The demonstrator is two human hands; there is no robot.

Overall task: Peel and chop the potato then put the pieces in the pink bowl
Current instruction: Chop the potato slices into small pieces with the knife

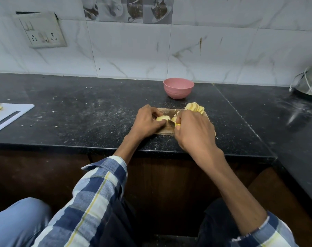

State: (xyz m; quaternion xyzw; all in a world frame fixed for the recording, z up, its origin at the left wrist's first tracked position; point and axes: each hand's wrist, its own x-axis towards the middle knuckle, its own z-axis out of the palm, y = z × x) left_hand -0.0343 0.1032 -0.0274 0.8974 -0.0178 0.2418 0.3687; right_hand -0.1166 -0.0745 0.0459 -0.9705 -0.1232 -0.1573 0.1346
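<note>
On a wooden board (165, 131) on the black bench (80, 122), the left hand (148, 122) grips a peeled potato (162, 118); the right hand (194, 132) clasps a knife (171, 124) cutting it. Slices (195, 107) lie near the pink bowl (178, 87).

Pink bowl (178, 87), pale yellow potato (162, 118), black speckled table (80, 111), blue/white plaid sleeve (98, 189) w/ yellow lines.
</note>
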